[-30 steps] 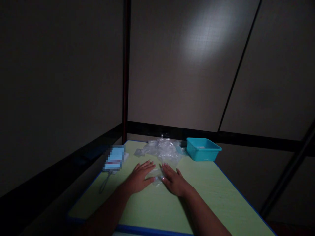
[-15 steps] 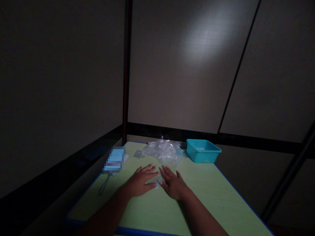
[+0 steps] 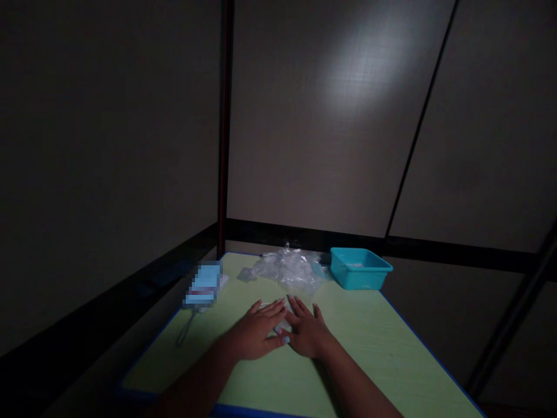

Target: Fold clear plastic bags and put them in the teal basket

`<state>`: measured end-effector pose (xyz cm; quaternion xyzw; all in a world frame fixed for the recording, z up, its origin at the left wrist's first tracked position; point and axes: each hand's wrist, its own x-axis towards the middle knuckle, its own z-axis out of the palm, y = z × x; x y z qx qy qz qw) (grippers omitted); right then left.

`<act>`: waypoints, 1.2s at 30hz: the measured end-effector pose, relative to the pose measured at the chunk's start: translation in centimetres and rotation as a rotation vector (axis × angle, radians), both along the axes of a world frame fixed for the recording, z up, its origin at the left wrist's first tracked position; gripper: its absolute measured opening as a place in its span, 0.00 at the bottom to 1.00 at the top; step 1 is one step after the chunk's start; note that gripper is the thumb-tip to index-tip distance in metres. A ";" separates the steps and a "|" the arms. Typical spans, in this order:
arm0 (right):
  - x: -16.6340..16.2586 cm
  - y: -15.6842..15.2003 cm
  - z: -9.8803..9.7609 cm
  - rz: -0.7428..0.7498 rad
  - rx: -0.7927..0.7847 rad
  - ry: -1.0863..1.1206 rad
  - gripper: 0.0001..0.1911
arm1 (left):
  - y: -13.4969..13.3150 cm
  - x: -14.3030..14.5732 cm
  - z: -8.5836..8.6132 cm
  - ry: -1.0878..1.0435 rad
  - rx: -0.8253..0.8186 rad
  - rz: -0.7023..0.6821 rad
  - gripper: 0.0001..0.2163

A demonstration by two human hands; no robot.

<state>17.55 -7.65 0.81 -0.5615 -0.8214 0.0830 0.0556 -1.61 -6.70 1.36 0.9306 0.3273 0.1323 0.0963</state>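
My left hand [image 3: 257,332] and my right hand [image 3: 307,331] lie flat side by side on the green table [image 3: 383,360], fingers stretched out, thumbs nearly touching. Between and under them a small clear plastic piece [image 3: 281,327] is pressed against the table, mostly hidden by the fingers. Just beyond the fingertips sits a heap of crumpled clear plastic bags [image 3: 289,268].
A teal tub [image 3: 359,268] stands at the table's far right corner. A blurred light-blue card [image 3: 202,283] with a cord lies by the left edge. Dark panel walls close in behind and to the left; the scene is dim.
Both hands have slid closer together over the small plastic piece, so less of it shows than a second ago. Nothing else on the table has moved.
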 end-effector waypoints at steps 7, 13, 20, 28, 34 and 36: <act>0.2 -0.1 0.6 0.020 -0.005 0.071 0.36 | 0.4 -0.2 -0.5 0.017 0.026 0.049 0.26; 2.2 1.2 2.2 -0.397 0.261 0.250 0.22 | -0.1 -0.1 0.7 -0.096 0.101 0.053 0.26; 2.9 1.4 1.8 -0.617 0.133 0.076 0.18 | 0.1 0.0 0.2 -0.084 0.005 -0.003 0.18; 2.1 1.5 1.1 -0.544 0.203 0.066 0.15 | 0.8 -0.5 0.2 -0.171 0.024 0.066 0.20; 1.7 0.5 2.3 -0.247 0.318 0.324 0.08 | 1.6 -1.5 0.0 -0.305 0.079 0.173 0.20; 1.5 -0.1 2.7 -0.031 0.283 0.416 0.10 | 1.7 -1.5 -0.3 -0.265 0.032 0.159 0.19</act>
